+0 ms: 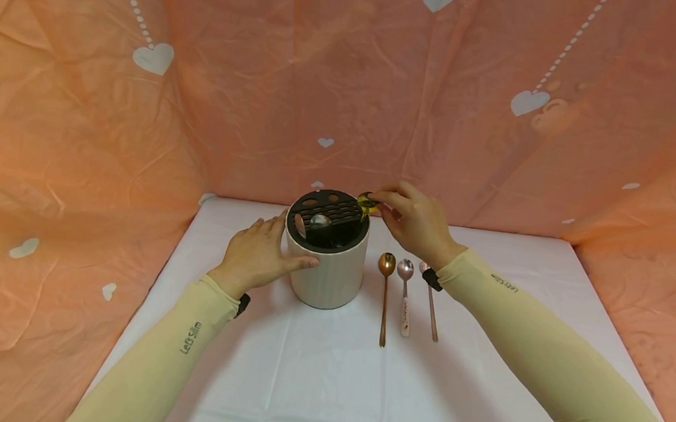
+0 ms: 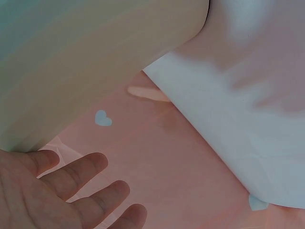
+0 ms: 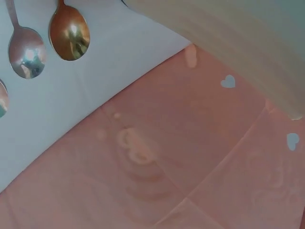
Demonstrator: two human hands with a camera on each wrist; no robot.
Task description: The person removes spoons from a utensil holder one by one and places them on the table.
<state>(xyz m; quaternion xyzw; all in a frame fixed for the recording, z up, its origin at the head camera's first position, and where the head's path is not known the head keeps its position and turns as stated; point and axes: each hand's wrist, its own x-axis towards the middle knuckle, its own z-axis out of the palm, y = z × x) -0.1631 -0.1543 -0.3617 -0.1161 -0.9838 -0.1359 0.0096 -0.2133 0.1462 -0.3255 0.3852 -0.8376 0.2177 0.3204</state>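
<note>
A white round utensil holder (image 1: 328, 281) with a black slotted top (image 1: 332, 209) stands on the table. My left hand (image 1: 257, 251) steadies its left side, thumb across the front; in the left wrist view the fingers (image 2: 78, 174) reach out fairly straight beside the wall. At the right rim, my right hand (image 1: 419, 219) pinches a shiny yellow spoon (image 1: 367, 204); only its bowl end shows, the rest being hidden. Inside the front opening, a silver spoon (image 1: 320, 221) and a pinkish spoon (image 1: 300, 225) stand bowl up. The right wrist view does not show the right hand.
Right of the holder lie a copper-gold spoon (image 1: 387, 264), a silver spoon with a printed handle (image 1: 405, 317) and a rose-coloured spoon (image 1: 432, 320) partly under the right wrist. A white cloth (image 1: 316, 377) covers the table. Pink heart-patterned curtain (image 1: 345, 95) encloses the back and sides.
</note>
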